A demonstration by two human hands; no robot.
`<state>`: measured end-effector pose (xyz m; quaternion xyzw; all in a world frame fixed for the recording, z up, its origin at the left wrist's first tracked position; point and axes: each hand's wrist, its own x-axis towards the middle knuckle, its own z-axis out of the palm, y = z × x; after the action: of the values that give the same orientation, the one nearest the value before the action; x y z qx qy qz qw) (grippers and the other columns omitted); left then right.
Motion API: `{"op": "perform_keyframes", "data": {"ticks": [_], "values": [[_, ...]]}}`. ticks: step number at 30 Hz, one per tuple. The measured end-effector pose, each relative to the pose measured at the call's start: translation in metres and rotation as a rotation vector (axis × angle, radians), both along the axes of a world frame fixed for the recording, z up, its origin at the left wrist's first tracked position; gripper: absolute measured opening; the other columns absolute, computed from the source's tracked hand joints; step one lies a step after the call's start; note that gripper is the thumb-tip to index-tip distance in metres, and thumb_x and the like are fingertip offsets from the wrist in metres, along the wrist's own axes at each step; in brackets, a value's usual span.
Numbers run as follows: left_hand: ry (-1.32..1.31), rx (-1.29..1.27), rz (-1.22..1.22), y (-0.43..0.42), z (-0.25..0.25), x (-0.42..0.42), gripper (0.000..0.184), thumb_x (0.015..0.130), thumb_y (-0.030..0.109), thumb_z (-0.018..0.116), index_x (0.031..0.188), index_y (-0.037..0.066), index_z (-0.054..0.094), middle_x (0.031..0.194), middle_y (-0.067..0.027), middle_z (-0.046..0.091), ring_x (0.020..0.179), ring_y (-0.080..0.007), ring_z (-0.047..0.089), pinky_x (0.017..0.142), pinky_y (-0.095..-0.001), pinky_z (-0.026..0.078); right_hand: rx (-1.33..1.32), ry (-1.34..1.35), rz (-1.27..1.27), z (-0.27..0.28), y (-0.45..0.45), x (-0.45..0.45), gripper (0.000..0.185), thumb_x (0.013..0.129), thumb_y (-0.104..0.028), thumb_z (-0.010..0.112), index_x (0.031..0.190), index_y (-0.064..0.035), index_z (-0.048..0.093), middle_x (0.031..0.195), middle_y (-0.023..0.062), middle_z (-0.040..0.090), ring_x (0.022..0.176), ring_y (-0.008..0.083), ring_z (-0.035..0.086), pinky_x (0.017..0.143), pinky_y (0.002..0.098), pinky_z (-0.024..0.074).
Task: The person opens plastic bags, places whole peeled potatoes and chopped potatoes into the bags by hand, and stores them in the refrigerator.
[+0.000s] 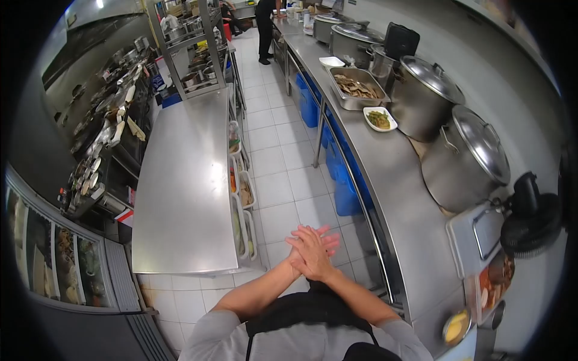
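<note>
My left hand (330,240) and my right hand (312,254) meet in front of my apron, above the tiled aisle. The right hand crosses over the left and covers much of its palm. Fingers of both hands are stretched out, and I see no object between them, though the contact area is hidden. Closest on the left is a bare steel worktable (186,192), with plastic containers of food (245,188) along its aisle side. A long steel counter (385,174) runs along the right.
Large lidded pots (466,159) line the right counter, near a metal tray of food (356,87) and a white bowl of greens (379,119). Blue bins (346,192) stand underneath. A black fan (530,219) is at right. A person in dark clothes (265,30) stands far down the aisle.
</note>
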<state>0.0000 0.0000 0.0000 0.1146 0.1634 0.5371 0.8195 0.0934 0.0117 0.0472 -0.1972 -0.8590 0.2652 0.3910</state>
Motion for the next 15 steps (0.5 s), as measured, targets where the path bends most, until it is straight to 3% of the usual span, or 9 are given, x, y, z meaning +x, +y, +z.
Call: {"op": "perform_keyframes", "data": {"ticks": [2,3,4,5,8,11,15], "values": [[0.0,0.022,0.121,0.046,0.03,-0.016,0.074,0.098,0.066,0.033,0.155,0.019,0.025,0.156,-0.0104,0.033,0.138,-0.0313,0.038,0.113,-0.0496,0.032,0.034,-0.068,0.075,0.021,0.015,0.003,0.062,0.091,-0.05,0.052,0.136,-0.0062,0.053,0.142,0.0207,0.046,0.137,0.0434,0.035,0.113,0.0574,0.0234],[0.038,0.025,0.187,0.094,0.033,-0.031,0.072,0.099,0.063,0.033,0.155,0.018,0.025,0.156,-0.0104,0.033,0.138,-0.0301,0.038,0.113,-0.0478,0.032,0.041,-0.011,0.084,0.017,0.114,-0.025,0.064,0.093,-0.053,0.048,0.139,-0.0078,0.05,0.145,0.0189,0.044,0.139,0.0414,0.034,0.113,0.0579,0.0224],[0.105,-0.083,0.27,0.081,0.05,-0.039,0.068,0.101,0.059,0.033,0.155,0.017,0.026,0.156,-0.0102,0.033,0.14,-0.0289,0.037,0.115,-0.0452,0.031,-0.051,-0.005,0.105,0.016,0.112,-0.036,0.066,0.096,-0.055,0.043,0.143,-0.0094,0.046,0.148,0.0172,0.042,0.141,0.0394,0.032,0.114,0.0584,0.0214],[0.124,-0.087,0.35,0.122,0.071,-0.029,0.065,0.103,0.055,0.033,0.155,0.016,0.026,0.156,-0.0099,0.034,0.141,-0.0277,0.036,0.116,-0.0426,0.03,-0.035,-0.038,0.116,0.028,0.162,-0.029,0.068,0.098,-0.058,0.038,0.146,-0.0109,0.042,0.15,0.0154,0.039,0.143,0.0375,0.031,0.115,0.0589,0.0204],[0.154,-0.082,0.314,0.159,0.117,-0.042,0.062,0.105,0.049,0.03,0.153,0.01,0.028,0.155,-0.0085,0.035,0.142,-0.0231,0.034,0.117,-0.0387,0.027,-0.151,0.023,0.118,0.027,0.237,-0.046,0.062,0.098,-0.052,0.042,0.144,-0.0109,0.046,0.145,0.0196,0.043,0.139,0.0426,0.033,0.114,0.0523,0.0249],[0.343,-0.028,0.424,0.2,0.122,-0.06,0.065,0.106,0.047,0.03,0.154,0.004,0.023,0.159,-0.0095,0.028,0.147,-0.025,0.026,0.121,-0.0385,0.018,-0.466,0.161,0.143,0.013,0.3,-0.086,0.065,0.1,-0.056,0.038,0.146,-0.0106,0.042,0.143,0.0209,0.046,0.136,0.0402,0.038,0.112,0.0494,0.0291],[1.09,0.223,0.584,0.257,0.092,-0.081,0.061,0.107,0.04,0.028,0.155,0.003,0.023,0.162,-0.0165,0.02,0.15,-0.0305,0.018,0.121,-0.0399,0.01,-1.657,0.404,0.201,0.007,0.345,-0.144,0.082,0.095,-0.072,0.033,0.149,-0.0105,0.036,0.142,0.0208,0.047,0.13,0.0347,0.046,0.108,0.0511,0.0337]]}}
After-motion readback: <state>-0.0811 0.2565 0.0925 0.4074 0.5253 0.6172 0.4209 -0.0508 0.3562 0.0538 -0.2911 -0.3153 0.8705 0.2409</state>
